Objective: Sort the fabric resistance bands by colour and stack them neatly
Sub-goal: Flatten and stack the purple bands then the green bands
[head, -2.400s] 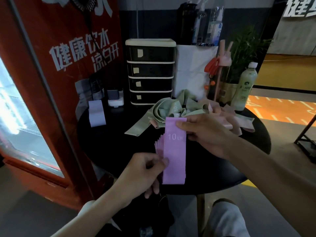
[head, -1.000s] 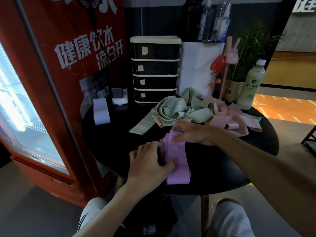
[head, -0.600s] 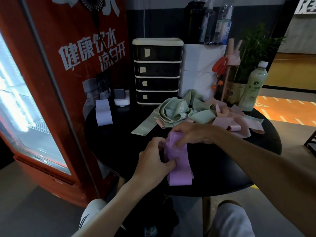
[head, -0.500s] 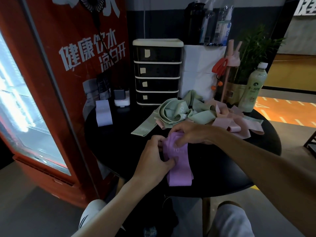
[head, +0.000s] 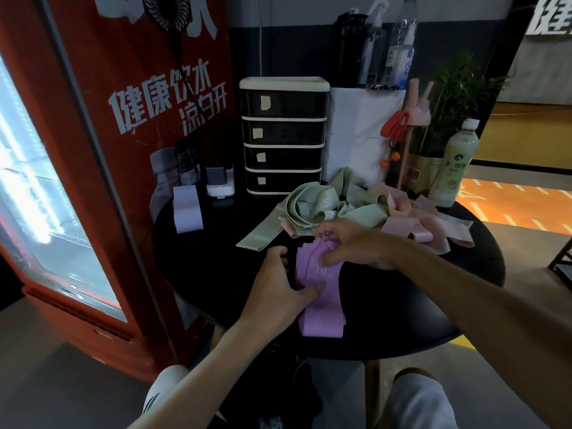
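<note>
The purple fabric bands (head: 322,308) lie as a fanned stack on the near middle of the round black counter (head: 216,258), and both our hands are on them. Our left hand (head: 278,289) grips the stack's left edge, fingers curled beside it and thumb pressed on top. Our right hand (head: 349,246) curls over the far end, pinching the staggered edges.

We judge that one colour is gathered but not yet squared. The loose green fabric bands (head: 309,209) and pink fabric bands (head: 405,227) remain to be sorted, tangled together just beyond the right hand. A pale lilac strip (head: 186,209) lies apart at the far left.

Bare counter opens left of the stack. The near rim sits close to the stack's end, and a black drawer unit (head: 283,134) and pale green bottle (head: 455,168) crowd the back.
</note>
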Demonstrator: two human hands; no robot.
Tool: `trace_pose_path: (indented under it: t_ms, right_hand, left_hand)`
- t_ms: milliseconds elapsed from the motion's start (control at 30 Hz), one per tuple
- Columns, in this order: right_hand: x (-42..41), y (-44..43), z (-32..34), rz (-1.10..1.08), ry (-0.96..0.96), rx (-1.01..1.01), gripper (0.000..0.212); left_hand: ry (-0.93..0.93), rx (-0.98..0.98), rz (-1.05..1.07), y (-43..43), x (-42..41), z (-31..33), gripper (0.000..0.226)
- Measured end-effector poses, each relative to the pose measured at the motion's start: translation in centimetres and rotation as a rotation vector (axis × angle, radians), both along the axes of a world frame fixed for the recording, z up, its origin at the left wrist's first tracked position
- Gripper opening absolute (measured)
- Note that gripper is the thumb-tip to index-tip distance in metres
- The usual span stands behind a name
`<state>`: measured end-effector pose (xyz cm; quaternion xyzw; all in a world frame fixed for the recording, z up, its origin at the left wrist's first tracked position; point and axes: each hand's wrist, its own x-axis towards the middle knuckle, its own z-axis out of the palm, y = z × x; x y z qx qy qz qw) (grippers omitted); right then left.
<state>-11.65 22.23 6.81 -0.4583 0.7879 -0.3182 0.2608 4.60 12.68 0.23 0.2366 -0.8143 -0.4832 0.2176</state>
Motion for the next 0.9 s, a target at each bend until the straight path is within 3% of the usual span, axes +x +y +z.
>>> trace_pose_path:
  t_ms: [67,133,267,367,500,700,900]
  right_hand:
    - [-0.1,0.8,0.0,-0.023,-0.021,-0.108,0.034]
    - [-0.2,1.8,0.0,-0.078,-0.060,-0.236,0.031]
    - [-0.4,4.7,-0.7,-0.192,-0.161,-0.505,0.039]
    - [0.2,7.3,-2.0,-0.202,-0.138,-0.566,0.033]
    - [0.5,9.6,-4.9,-0.215,0.077,-0.378,0.040]
    - [1.0,10.0,-6.8,-0.158,0.227,-0.411,0.069]
    - [1.0,9.6,-7.0,-0.092,0.139,-0.439,0.077]
  left_hand:
    - [0.000,0.069,-0.018,0.3,0.0,0.6,0.076]
    - [0.023,0.103,-0.039,0.5,-0.3,1.0,0.053]
    - [0.137,-0.048,-0.128,-0.3,-1.2,2.8,0.018]
    - [0.058,-0.298,-0.328,-1.1,-1.8,4.9,0.017]
    - [-0.133,-0.497,-0.509,-0.7,-2.5,4.5,0.020]
    - [-0.194,-0.678,-0.509,-0.4,-2.2,3.5,0.038]
    - [-0.206,-0.761,-0.488,0.0,-2.5,3.5,0.036]
